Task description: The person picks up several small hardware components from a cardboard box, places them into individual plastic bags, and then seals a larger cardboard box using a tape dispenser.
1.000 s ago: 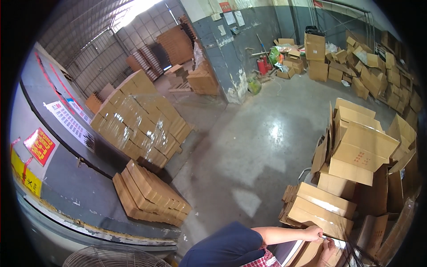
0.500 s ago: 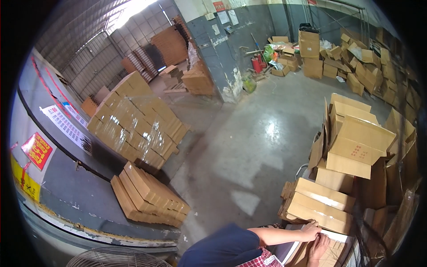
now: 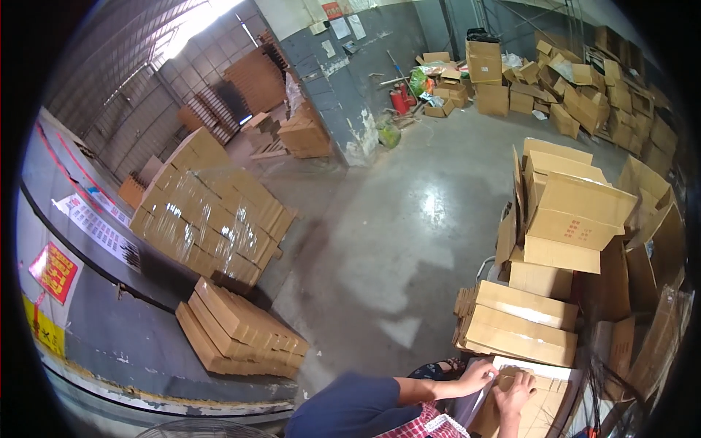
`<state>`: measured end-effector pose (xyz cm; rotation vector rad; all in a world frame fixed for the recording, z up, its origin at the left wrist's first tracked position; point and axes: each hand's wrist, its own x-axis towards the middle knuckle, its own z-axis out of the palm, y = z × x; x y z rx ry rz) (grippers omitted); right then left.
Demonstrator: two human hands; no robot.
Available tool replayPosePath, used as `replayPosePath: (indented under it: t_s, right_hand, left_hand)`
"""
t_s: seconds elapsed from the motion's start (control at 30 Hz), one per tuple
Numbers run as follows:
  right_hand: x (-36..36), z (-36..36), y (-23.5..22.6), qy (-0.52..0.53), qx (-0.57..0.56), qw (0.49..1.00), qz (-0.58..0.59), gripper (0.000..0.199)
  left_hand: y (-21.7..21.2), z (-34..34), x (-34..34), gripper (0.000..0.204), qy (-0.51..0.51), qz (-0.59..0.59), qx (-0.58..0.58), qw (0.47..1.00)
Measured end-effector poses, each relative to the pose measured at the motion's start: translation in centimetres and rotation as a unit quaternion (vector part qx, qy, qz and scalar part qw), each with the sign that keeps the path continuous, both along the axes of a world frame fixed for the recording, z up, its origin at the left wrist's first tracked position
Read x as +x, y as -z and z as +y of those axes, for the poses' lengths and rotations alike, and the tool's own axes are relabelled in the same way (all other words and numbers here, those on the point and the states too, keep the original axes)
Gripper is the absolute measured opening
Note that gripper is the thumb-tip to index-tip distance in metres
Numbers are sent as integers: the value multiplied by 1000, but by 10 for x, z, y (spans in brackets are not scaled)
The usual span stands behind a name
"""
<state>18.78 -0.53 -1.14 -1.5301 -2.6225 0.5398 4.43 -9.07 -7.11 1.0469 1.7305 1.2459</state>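
My left hand [image 3: 477,377] reaches in from the left at the lower right. Its fingers are pinched together at the white edge [image 3: 511,363] of a shallow box-like piece; what lies between them is too small to make out. Beside it, my right hand [image 3: 514,395] rests on a brown cardboard sheet [image 3: 542,410], fingers bent and apart. The sheet lies inside the white edge and has thin dark lines along its right side.
Just beyond my hands lie closed brown cartons [image 3: 522,328], with an open carton [image 3: 577,219] behind them. Flattened cardboard [image 3: 241,332] leans at the left, near a wrapped carton stack [image 3: 212,212]. Loose boxes [image 3: 584,102] are heaped at the far right. A wire fan guard [image 3: 197,429] shows below.
The view has shifted slightly. My hands, close together before, are now a little apart: the left has drawn left along the white edge, and the right has its fingers more spread on the cardboard.
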Motion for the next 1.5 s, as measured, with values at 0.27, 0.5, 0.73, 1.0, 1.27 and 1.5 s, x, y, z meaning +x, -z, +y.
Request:
replayPosePath:
  t_s: [0.27,0.5,0.73,1.0,1.27,1.5]
  right_hand:
    - [-42,-49,-2,-101,67,991,58,61]
    - [-27,-19,-32,-179,-58,974,129,38]
    - [-39,-11,12,-63,-23,960,271,15]
    - [-21,8,14,58,-151,955,249,25]
    - [-25,2,19,3,-48,950,308,13]
    - [-32,-34,12,90,80,955,271,12]
  left_hand:
    - [-33,-31,-26,38,-25,-438,-122,890]
    - [-13,-30,-13,22,-99,-396,-50,912]
    - [-4,-33,-23,15,-74,-313,-6,947]
    - [-16,-33,-27,6,39,-221,-23,974]
    - [-11,1,-51,20,134,-138,-71,979]
    - [-18,20,-63,25,262,-171,-117,942]
